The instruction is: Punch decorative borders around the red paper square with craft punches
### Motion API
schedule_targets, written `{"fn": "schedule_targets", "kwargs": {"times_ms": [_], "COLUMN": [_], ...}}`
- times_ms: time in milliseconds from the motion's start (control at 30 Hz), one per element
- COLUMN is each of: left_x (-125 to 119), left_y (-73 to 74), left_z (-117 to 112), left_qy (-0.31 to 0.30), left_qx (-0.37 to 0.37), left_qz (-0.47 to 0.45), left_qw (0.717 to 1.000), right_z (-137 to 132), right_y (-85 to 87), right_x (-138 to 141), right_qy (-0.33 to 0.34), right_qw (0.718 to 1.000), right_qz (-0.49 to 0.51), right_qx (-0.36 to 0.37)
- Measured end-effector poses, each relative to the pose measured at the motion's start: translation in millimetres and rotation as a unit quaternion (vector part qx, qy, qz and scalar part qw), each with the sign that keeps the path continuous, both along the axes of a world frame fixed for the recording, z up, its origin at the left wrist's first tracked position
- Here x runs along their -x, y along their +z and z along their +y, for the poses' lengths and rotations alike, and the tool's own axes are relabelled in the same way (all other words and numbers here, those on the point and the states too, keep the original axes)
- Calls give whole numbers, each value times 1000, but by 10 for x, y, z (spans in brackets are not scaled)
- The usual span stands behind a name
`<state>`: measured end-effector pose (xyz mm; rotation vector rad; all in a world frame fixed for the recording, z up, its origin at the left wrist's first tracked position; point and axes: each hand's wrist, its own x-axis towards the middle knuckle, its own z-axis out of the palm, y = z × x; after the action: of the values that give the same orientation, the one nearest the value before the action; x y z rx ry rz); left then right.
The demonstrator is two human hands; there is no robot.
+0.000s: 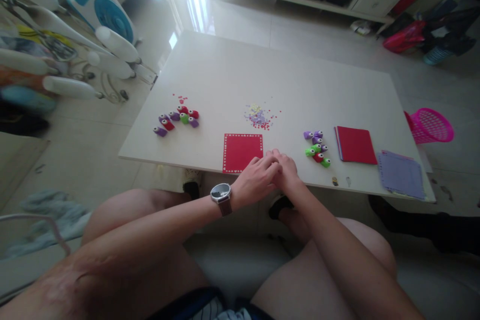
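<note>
My left hand (pixel 258 176), a watch (pixel 221 193) on its wrist, reaches across to the right with its fingers curled. Against it sits my right hand (pixel 287 169), closed, its fingertips partly behind the left. Both are at the lower right corner of a red square card (pixel 242 152), which lies at the table's near edge. Small punched shapes line the card's borders, and its right edge is partly covered by my fingers. Whatever the fingers grip is hidden. Small craft punches in purple, green and red stand in a left group (pixel 183 118) and a right group (pixel 317 149).
Loose paper confetti (pixel 258 116) lies beyond the card, with a few red bits (pixel 182 100) at left. Right of the punches are a stack of red cards (pixel 355 145) and purple sheets (pixel 400 175). A pink basket (pixel 433 125) stands past the white table's (pixel 292 75) right edge.
</note>
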<state>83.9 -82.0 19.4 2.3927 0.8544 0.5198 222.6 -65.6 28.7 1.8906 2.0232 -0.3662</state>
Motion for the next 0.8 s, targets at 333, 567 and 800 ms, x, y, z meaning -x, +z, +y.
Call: {"fn": "schedule_targets", "kwargs": {"times_ms": [333, 567, 800], "left_x": [-2, -2, -6], "left_y": [-23, -24, -30], "left_z": [11, 20, 6], "left_qy": [-11, 12, -2], "left_qx": [-3, 7, 8], "left_qz": [-2, -12, -15], "left_qw": [1000, 1000, 1000], "right_z": [-11, -4, 3], "right_y": [-16, 14, -25], "right_x": [3, -4, -9], "right_qy": [11, -1, 11], "right_qw": [1000, 1000, 1000], "right_qz": [-19, -5, -11], "right_qx": [2, 7, 1]}}
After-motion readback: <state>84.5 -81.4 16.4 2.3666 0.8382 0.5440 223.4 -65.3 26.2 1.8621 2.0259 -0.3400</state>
